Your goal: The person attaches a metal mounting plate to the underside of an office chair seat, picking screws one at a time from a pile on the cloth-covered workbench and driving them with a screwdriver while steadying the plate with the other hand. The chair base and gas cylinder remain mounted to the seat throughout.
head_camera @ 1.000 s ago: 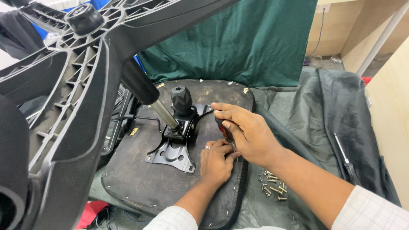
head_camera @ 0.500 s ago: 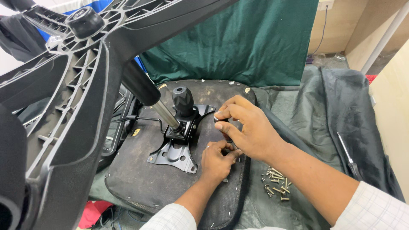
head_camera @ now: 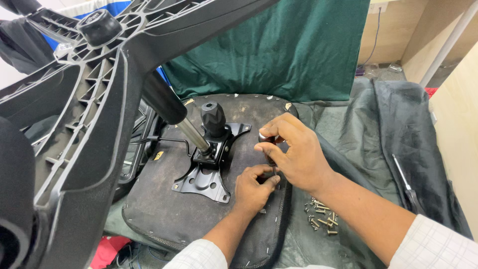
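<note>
**Screw being driven into upturned chair seat**

Workshop floor, green cloth (head_camera: 298, 45) hung behind, dark cover (head_camera: 413, 139) spread on the right, wooden panels at the edges. An office chair lies upside down: seat underside (head_camera: 164, 209) faces up, with the black metal mounting plate (head_camera: 204, 179) fixed near its middle, the gas cylinder (head_camera: 174, 112) rising from it and the plastic star base (head_camera: 89, 74) filling the near left. A black knob (head_camera: 213, 117) stands just behind the plate.

Right hand (head_camera: 294, 154) is curled closed around the handle of a short screwdriver (head_camera: 266, 138), tool upright, tip pointing down at the seat beside the plate's right edge. Left hand (head_camera: 254, 187) sits just below it, fingers pinched shut at the tool's tip; the screw itself is hidden, so cannot tell if one is held. Loose screws (head_camera: 321, 221) lie in a pile near the right forearm, on the cover. A second long screwdriver (head_camera: 406, 182) lies well apart on the right.

Step, as judged: seating or turning a fastener at the seat edge. Next move likely needs the tip kept square in the screw head, steady downward pressure, and the left fingers clearing once it bites.
</note>
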